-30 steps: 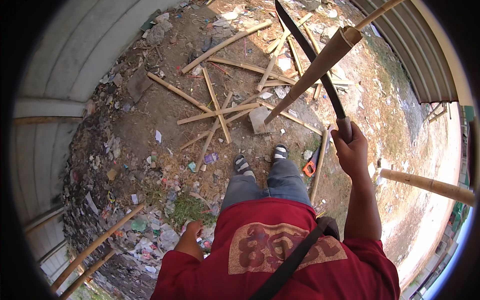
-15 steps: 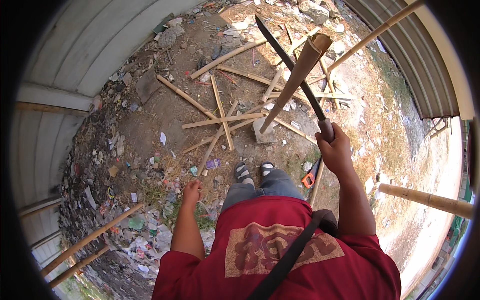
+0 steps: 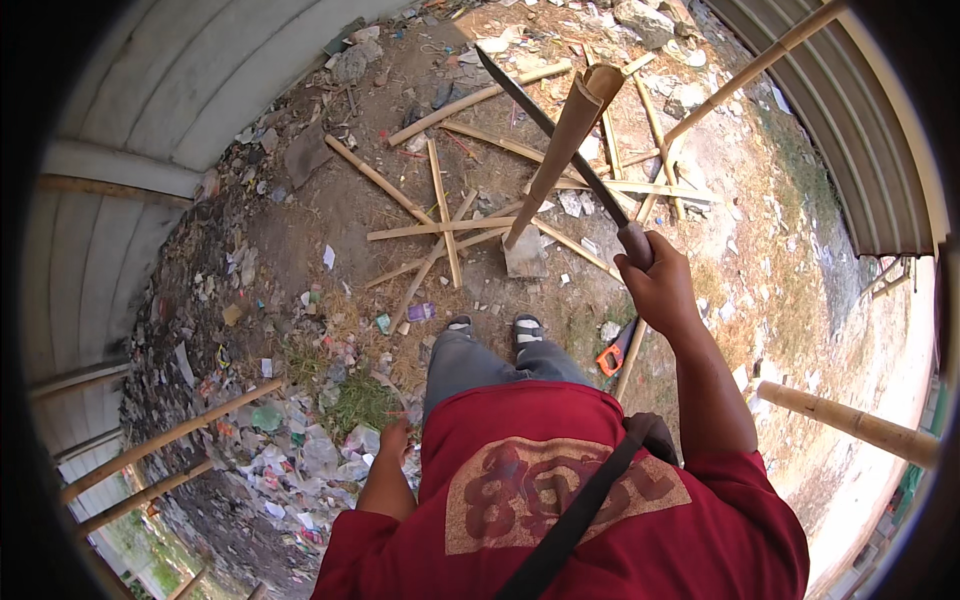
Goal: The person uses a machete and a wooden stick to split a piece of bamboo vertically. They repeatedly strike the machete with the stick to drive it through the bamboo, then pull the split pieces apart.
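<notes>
Head view: with a machete (image 3: 600,189) clamped in the fingers of the right hand (image 3: 660,285), right of a grey block (image 3: 528,264), and angled across a split bamboo tube (image 3: 541,188) on end atop that block; with the left hand (image 3: 396,440) below-left of it, fingers impossible to read.

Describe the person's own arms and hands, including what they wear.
Short, dark red sleeves leave both forearms bare. The left hand and right hand wear no gloves, and no watch or bracelet shows.
</notes>
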`<state>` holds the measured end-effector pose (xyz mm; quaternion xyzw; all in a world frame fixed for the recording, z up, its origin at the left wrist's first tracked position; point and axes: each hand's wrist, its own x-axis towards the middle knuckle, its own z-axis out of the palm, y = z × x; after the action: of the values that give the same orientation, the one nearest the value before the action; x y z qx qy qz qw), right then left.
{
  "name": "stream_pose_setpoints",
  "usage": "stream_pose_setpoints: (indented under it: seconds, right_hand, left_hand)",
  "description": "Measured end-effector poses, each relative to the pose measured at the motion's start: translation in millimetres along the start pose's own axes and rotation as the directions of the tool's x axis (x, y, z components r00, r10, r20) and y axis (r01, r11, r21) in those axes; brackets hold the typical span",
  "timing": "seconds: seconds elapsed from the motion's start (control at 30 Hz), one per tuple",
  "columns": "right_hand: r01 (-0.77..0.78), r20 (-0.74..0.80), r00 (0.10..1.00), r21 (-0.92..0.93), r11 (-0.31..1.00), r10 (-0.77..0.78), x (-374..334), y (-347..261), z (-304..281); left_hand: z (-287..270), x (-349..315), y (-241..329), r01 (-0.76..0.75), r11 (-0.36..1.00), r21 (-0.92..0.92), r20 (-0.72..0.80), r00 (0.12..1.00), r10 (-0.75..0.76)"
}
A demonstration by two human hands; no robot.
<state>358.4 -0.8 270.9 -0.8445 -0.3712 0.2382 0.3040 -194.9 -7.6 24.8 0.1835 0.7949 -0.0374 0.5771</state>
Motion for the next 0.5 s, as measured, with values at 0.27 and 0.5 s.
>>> stream_pose_setpoints:
  seconds: [0.27, 0.5]
  right_hand:
    - [-0.049, 0.080, 0.995, -0.208, 0.977, 0.067, -22.1, 34.8, 29.5]
    - [-0.081, -0.105, 0.992, -0.056, 0.995, 0.074, -16.0, -6.1, 43.0]
  left_hand:
    - [-14.9, 17.6, 49.3, -0.236, 0.966, 0.104, 0.094, 0.969, 0.226]
    - [-43.6, 39.1, 82.0, -0.343, 0.937, 0.071, 0.032, 0.939, 0.341]
